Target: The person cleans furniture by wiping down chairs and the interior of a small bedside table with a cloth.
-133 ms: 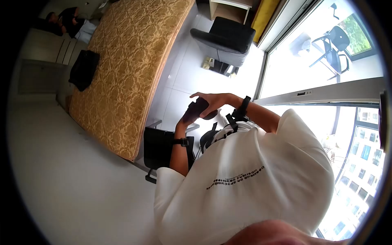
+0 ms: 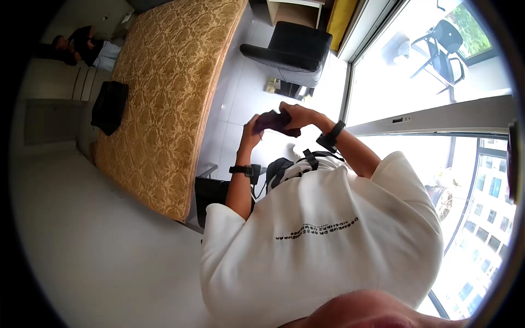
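Both hands are held out in front of the white shirt, with a dark, purplish-black object [image 2: 273,121] between them; what it is cannot be made out. My left hand [image 2: 251,133] is closed on its left end. The fingers of my right hand [image 2: 297,116] grip the right end. Part of the object hangs below the right hand. Black straps with small boxes sit on both wrists. Below the hands, a black and white bag [image 2: 287,170] lies close to the body.
A bed with a gold patterned mattress [image 2: 169,98] fills the left side, with a black bag [image 2: 111,107] on it. A person [image 2: 87,46] sits beyond it. A black armchair [image 2: 298,52] stands ahead, a dark chair [image 2: 210,191] lower left. Glass doors and windows line the right.
Both hands have moved up and away from the body with the dark object. My right hand has gone from spread over it to gripping its right end. The view has shifted slightly.
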Demonstrator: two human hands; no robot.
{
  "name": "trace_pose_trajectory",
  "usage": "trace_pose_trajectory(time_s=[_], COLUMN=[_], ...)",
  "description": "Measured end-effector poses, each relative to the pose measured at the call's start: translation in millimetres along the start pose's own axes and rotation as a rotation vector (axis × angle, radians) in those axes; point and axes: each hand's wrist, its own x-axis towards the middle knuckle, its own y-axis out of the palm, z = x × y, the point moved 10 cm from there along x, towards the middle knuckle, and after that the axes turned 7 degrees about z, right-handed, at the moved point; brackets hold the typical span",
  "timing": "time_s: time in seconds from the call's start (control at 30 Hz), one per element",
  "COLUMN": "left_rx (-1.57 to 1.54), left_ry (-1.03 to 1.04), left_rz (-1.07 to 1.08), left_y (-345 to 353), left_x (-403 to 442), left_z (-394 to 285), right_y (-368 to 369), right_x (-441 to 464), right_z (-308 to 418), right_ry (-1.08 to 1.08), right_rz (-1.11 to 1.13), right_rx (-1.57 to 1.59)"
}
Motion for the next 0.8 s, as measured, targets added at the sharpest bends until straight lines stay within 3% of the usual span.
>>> trace_pose_trajectory(time_s=[0.03,0.07,0.17,0.3,0.4,0.5,0.57,0.6,0.63,0.73,0.8], left_rx=[0.042,0.037,0.142,0.155,0.220,-0.017,0.065,0.090,0.075,0.634,0.602], left_ry=[-0.011,-0.136,-0.181,0.087,0.208,0.373,0.546,0.501,0.501,0.418,0.457], left_rz=[-0.060,0.025,0.175,0.090,0.077,0.016,0.103,0.171,0.191,0.351,0.393], left_y=[-6,14,52,26,-3,-12,-7,0,3,17,6], left_x=[30,54,85,145,177,207,224,230,234,234,236], left_z=[-25,-19,-56,-101,-114,-131,-147,-131,-116,-58,-40], right_y=[-12,-18,-36,-91,-115,-167,-193,-200,-199,-180,-176], right_x=[0,-14,-60,-88,-75,-57,-31,-6,4,43,50], right_z=[-33,-58,-77,-119,-105,-48,-37,-43,-41,-58,-47], right_ry=[0.063,0.193,0.269,0.502,0.567,0.344,0.200,0.180,0.371,0.507,0.527], right_rz=[-0.062,-0.083,-0.323,-0.585,-0.564,-0.785,-0.916,-0.956,-0.941,-0.844,-0.865], right_rx=[0.033,0.113,0.070,-0.038,-0.072,0.070,0.213,-0.015,-0.215,-0.209,-0.252])
